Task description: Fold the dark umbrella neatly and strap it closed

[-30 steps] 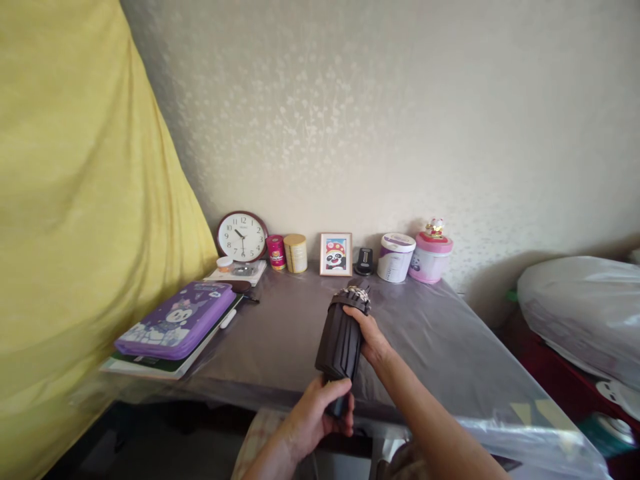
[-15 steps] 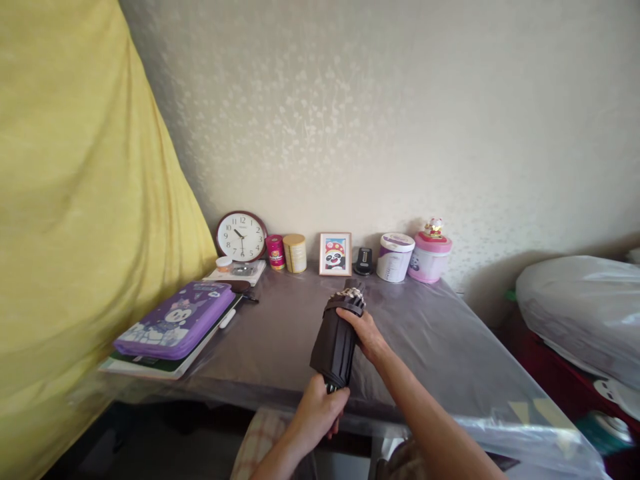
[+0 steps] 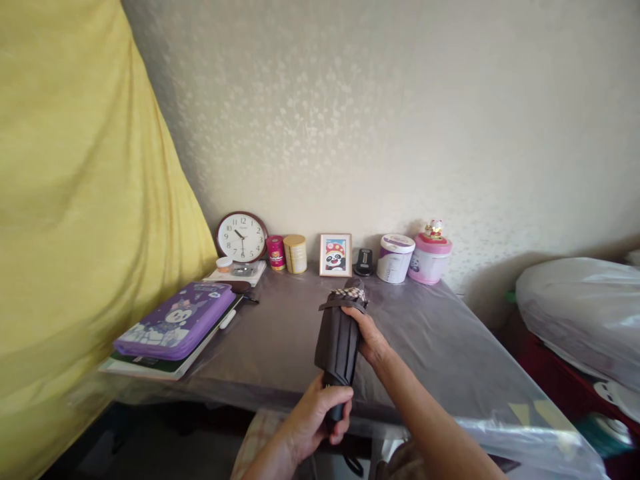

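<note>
A folded black umbrella point(image 3: 336, 343) is held up over the table's near edge, its far end tilted away from me. My left hand point(image 3: 326, 410) is closed round its near end, the handle, thumb lying across the top. Higher up, my right hand point(image 3: 369, 333) grips the folded canopy from the right side, close to a dark strap point(image 3: 343, 305). A black-and-white patterned cord point(image 3: 350, 292) lies bunched beyond the strap. The right hand's fingers under the umbrella are hidden.
On the table point(image 3: 280, 327), a purple case point(image 3: 177, 320) rests on books at left. Along the wall stand a clock point(image 3: 243, 237), two cans, a panda picture frame point(image 3: 335, 255), a black device and two tubs, one topped by a figurine point(image 3: 434, 230). A yellow curtain point(image 3: 90, 200) hangs left.
The umbrella has turned slightly about its length and stands a little straighter. My left hand has shifted its hold on the handle, and more of the near end now shows. The right hand keeps its grip.
</note>
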`<state>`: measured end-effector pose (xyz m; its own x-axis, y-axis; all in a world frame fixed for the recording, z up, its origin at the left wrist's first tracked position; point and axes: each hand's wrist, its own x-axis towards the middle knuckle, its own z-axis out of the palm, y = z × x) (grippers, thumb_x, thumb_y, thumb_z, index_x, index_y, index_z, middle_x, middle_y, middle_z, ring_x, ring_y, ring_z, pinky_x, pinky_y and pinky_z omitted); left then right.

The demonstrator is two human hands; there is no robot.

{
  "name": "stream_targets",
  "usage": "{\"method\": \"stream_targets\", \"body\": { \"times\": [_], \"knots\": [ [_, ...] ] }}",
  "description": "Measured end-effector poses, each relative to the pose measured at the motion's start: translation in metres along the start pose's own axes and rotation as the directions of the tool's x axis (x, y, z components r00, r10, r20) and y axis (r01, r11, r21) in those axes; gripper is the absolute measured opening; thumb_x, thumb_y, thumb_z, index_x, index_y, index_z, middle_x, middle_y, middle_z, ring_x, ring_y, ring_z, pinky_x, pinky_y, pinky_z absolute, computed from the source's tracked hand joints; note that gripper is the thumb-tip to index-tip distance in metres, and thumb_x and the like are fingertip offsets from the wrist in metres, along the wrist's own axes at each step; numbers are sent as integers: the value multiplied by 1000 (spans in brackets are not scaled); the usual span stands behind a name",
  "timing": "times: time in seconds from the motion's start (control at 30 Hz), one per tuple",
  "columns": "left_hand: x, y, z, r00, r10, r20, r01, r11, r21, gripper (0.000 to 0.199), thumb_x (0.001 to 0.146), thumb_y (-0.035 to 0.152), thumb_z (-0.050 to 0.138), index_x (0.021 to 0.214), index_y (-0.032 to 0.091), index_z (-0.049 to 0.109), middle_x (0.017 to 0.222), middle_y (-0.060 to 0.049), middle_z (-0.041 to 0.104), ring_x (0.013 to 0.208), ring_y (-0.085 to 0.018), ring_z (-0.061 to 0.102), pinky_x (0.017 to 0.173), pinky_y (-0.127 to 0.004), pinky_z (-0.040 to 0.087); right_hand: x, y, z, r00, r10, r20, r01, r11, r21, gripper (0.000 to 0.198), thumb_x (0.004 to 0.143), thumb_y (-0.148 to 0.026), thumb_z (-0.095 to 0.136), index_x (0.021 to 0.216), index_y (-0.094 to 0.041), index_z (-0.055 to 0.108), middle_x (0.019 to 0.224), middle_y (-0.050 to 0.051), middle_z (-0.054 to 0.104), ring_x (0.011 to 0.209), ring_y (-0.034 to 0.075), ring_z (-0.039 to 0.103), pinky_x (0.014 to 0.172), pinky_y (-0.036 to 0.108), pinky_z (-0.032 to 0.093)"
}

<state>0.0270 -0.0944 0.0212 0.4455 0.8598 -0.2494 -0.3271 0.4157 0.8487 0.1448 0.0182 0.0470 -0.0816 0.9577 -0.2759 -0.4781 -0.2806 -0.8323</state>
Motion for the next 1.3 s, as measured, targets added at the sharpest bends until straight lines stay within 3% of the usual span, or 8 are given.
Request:
{"method": "stream_targets", "body": {
  "times": [0.2, 0.33, 0.43, 0.57, 0.67, 1.07, 1.17, 1.3],
  "knots": [
    [5, -6, -2, 966, 47, -253, 68, 900, 430, 19, 70, 28, 54, 82, 20, 43, 47, 9, 46, 31, -8, 42, 30, -17, 24, 7, 4, -7, 998, -60, 13, 60, 996, -63, 28, 60, -26, 72, 84, -14, 64, 72, 5, 70, 60, 17, 63, 61, 29, 51],
    [7, -10, -5, 913, 222, -343, 2, 837, 548, 31, 66, 24, 60, 92, 20, 44, 46, 10, 45, 29, -7, 40, 33, -18, 25, 9, 7, -10, 994, -108, -7, 107, 991, -82, 29, 58, -24, 72, 85, -16, 63, 72, 2, 70, 61, 16, 62, 60, 27, 51],
    [4, -9, -7, 946, 181, -269, -27, 872, 489, 34, 68, 29, 62, 94, 21, 43, 55, 8, 50, 32, -8, 44, 34, -19, 29, 7, 4, -8, 997, -81, 4, 81, 995, -58, 23, 60, -24, 70, 80, -15, 63, 68, 3, 69, 59, 17, 62, 57, 27, 51],
    [0, -6, -7, 999, 30, 14, -32, 993, 112, 29, 72, 39, 57, 87, 19, 43, 71, 2, 57, 37, -6, 46, 34, -19, 34, 1, -2, -6, 997, 38, 74, -41, 998, 37, 17, 67, -28, 62, 76, -13, 62, 70, 7, 70, 61, 19, 64, 58, 29, 51],
    [-1, -4, -5, 997, 29, 73, -28, 1000, -9, 26, 71, 38, 57, 75, 19, 40, 59, 4, 52, 31, -3, 37, 31, -17, 26, -3, -6, -6, 989, 53, 135, -64, 995, 77, 19, 69, -29, 60, 80, -14, 62, 76, 9, 71, 65, 19, 66, 61, 30, 52],
    [-3, -7, -1, 934, 210, -288, -2, 810, 587, 39, 73, 32, 57, 106, 19, 41, 50, 10, 43, 30, -8, 40, 28, -17, 30, -4, -7, -6, 985, -31, 170, 41, 998, -57, 19, 70, -31, 66, 78, -15, 59, 74, 7, 70, 61, 19, 64, 56, 30, 52],
    [-7, -5, -6, 978, 130, -164, -47, 901, 432, 45, 73, 39, 62, 108, 19, 43, 61, 6, 51, 36, -9, 49, 34, -19, 39, -5, -7, -6, 984, -20, 180, 27, 999, -38, 20, 71, -33, 65, 79, -16, 59, 73, 7, 69, 63, 19, 65, 57, 30, 52],
    [-6, 4, -11, 1000, 27, -9, -27, 999, -43, 46, 74, 49, 60, 104, 15, 50, 85, -6, 63, 67, -19, 66, 60, -30, 52, -8, -4, -3, 969, -3, 246, -1, 1000, 16, 22, 71, -34, 64, 81, -15, 61, 77, 6, 69, 66, 18, 65, 62, 29, 52]
  ]
}}
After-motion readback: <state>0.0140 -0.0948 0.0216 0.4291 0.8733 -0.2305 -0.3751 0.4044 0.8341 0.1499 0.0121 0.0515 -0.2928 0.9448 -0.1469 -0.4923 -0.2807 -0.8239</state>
